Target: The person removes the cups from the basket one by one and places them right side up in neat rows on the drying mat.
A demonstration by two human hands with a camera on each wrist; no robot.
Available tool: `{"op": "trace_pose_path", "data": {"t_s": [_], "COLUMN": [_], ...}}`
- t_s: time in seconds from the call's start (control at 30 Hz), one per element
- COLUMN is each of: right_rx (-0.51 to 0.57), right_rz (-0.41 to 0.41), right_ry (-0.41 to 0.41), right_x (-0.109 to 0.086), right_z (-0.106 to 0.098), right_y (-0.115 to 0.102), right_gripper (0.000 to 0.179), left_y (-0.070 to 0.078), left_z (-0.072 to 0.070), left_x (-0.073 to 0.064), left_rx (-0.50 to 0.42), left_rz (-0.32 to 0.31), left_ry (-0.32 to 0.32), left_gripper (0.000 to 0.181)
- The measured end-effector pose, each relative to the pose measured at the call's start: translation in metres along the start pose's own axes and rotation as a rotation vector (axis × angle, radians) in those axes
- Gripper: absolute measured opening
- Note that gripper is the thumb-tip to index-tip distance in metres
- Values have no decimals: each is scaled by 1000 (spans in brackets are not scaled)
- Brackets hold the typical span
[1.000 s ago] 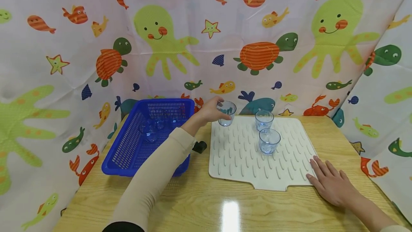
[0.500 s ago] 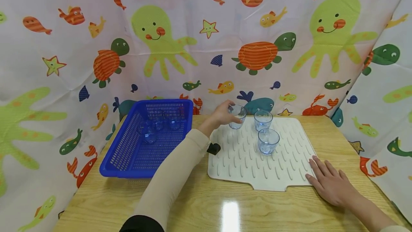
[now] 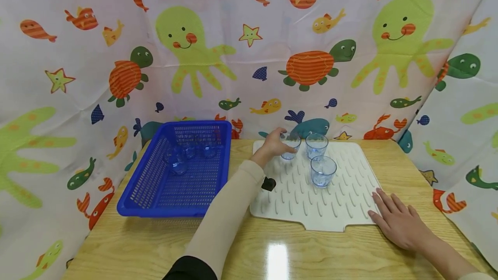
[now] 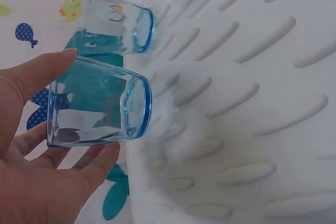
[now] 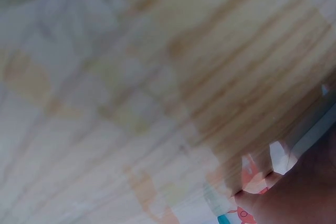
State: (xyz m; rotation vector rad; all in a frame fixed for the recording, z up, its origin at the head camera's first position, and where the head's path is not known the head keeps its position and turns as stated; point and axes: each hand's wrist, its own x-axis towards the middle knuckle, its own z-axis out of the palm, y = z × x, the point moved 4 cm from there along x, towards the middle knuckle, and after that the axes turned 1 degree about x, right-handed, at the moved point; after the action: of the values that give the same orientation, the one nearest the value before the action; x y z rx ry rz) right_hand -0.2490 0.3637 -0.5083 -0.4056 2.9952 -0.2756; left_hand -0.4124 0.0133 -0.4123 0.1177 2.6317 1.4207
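While the left hand (image 3: pixel 275 145) pinches a clear blue tumbler (image 3: pixel 294 142) between thumb and fingers at the far left of the white ribbed mat (image 3: pixel 282 198), just beside two upright tumblers (image 3: pixel 323 173), the right hand (image 3: pixel 400 224) lies with straight fingers at its right edge. Left on the desk (image 3: pixel 311 254), a blue plastic basket (image 3: pixel 163 212) holds more glasses (image 3: pixel 179 167).

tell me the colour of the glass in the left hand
Clear with a blue tint; the glass shows best in the left wrist view.
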Motion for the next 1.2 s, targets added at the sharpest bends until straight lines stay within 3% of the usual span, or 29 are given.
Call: {"op": "trace_pose_path", "data": {"t_s": [0.6,0.8,1.2], "right_rx": [10,-4,2], "right_rz": [0,-7,-11], "right_ry": [2,14,11], "right_x": [-2,-1,-2], "right_z": [-1,-2,-2], "right_y": [-3,-1,-3], "right_gripper": [76,75,75], "left_y": [-13,-11,3], "left_z": [21,16,-5], "left_x": [7,3,-7], "left_rx": [-34,-12,153], "left_rz": [-63,-58,44], "left_ry": [5,-16,-106], "left_gripper": [83,86,93]}}
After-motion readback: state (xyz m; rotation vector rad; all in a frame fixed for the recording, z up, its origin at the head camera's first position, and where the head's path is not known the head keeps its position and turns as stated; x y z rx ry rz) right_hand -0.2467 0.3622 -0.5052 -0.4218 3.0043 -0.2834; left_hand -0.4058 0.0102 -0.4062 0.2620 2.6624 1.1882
